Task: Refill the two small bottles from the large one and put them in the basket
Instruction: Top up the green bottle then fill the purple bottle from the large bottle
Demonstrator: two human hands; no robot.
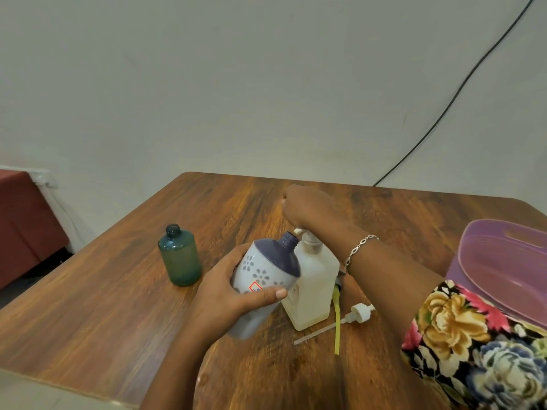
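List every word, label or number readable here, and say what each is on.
Red-bordered sticker on the white plastic bottle with a purple shoulder: blue print, too blurred to read.
Cream translucent pump bottle: faint marks low on its front, unreadable.
Teal transparent bottle: no label visible.
Nothing legible anywhere.

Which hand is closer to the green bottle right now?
Left. The left hand, gripping the flowered bottle, is just right of the green bottle; the right hand is farther right, on the pump of the large bottle.
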